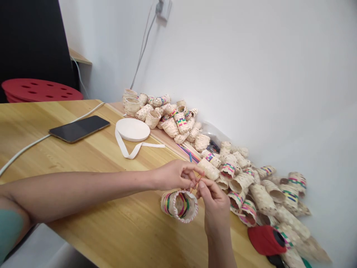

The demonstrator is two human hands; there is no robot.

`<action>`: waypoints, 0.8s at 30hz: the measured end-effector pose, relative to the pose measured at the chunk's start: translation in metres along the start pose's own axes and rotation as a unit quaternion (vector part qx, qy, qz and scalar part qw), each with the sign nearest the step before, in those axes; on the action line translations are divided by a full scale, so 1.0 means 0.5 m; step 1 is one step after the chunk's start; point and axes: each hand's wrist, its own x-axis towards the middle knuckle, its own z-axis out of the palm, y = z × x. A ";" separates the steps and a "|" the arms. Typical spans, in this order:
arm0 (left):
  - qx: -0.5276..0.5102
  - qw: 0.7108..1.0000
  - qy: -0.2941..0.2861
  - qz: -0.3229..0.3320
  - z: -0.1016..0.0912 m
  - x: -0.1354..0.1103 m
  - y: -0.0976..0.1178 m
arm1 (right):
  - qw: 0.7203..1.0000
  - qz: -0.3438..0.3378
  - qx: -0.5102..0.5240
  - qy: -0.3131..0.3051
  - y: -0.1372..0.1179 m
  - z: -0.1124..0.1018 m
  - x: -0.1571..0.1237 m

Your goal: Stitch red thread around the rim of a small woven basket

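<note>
A small woven basket (pixel 167 204) with coloured bands lies on its side on the wooden table (pixel 125 230). Red-and-white stitching runs round its rim, and its mouth faces right. Just above that rim, a thin orange-red thread (pixel 199 178) stretches between my two hands. My left hand (pixel 177 175) reaches in from the left, its fingers closed in a pinch on the thread. From the lower right comes my right hand (pixel 216 199), with thumb and forefinger pinched on the same thread. Whether the thread joins the basket's rim is hard to make out.
A roll of white ribbon (pixel 134 129) with a loose tail lies behind my left hand. Further left are a phone (pixel 79 128) and a white cable (pixel 28 150). Many woven baskets (pixel 181 123) are heaped along the wall. A red-and-black object (pixel 264 240) sits at lower right.
</note>
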 end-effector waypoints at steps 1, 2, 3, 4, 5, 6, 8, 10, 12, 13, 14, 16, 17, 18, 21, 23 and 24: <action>-0.012 1.000 -0.003 0.001 0.000 0.000 -0.001 | 1.000 -0.001 0.000 0.002 0.000 0.000 0.000; -0.024 1.000 -0.007 -0.001 0.000 0.000 -0.002 | 1.000 -0.002 0.001 0.003 0.001 -0.001 0.000; -0.034 0.999 -0.013 -0.005 0.000 0.000 -0.003 | 1.000 -0.002 0.002 0.004 0.002 -0.002 0.000; -0.041 0.999 -0.016 -0.009 0.000 0.000 -0.002 | 1.000 -0.002 0.002 0.003 0.003 -0.003 0.001; -0.045 0.999 -0.017 -0.014 0.000 0.000 -0.002 | 1.000 -0.002 0.003 0.003 0.005 -0.004 0.001; -0.046 0.999 -0.016 -0.019 0.000 -0.001 -0.002 | 1.000 -0.002 0.006 0.001 0.007 -0.005 0.002; -0.048 0.998 -0.010 -0.025 0.000 -0.001 -0.001 | 1.000 0.000 0.014 -0.004 0.013 -0.008 0.004; -0.054 0.998 -0.009 -0.026 0.000 -0.002 -0.001 | 1.000 0.008 0.017 -0.016 0.018 -0.012 0.007; -0.059 0.998 -0.010 -0.024 0.000 -0.002 -0.001 | 0.999 0.018 0.015 -0.024 0.020 -0.015 0.008; -0.060 0.998 -0.008 -0.021 0.000 -0.002 -0.001 | 0.999 0.023 0.014 -0.024 0.019 -0.015 0.008; -0.060 0.998 -0.005 -0.019 0.001 -0.002 0.000 | 0.999 0.027 0.013 -0.022 0.017 -0.015 0.008; -0.059 0.998 0.005 -0.016 0.001 -0.001 0.001 | 0.999 0.031 0.012 -0.014 0.012 -0.014 0.006; -0.058 0.998 0.010 -0.016 0.002 -0.001 0.002 | 0.999 0.032 0.011 -0.015 0.009 -0.012 0.005; -0.058 0.998 0.013 -0.018 0.002 -0.001 0.003 | 0.999 0.032 0.009 -0.018 0.006 -0.011 0.004; -0.053 0.998 0.025 -0.023 0.003 -0.001 0.007 | 0.999 0.029 0.006 -0.023 0.003 -0.008 0.002; -0.040 0.998 0.032 -0.020 0.004 -0.002 0.008 | 0.999 0.025 0.006 -0.025 0.005 -0.008 0.002; -0.033 0.999 0.036 -0.014 0.004 -0.003 0.009 | 0.999 0.024 0.005 -0.025 0.006 -0.008 0.002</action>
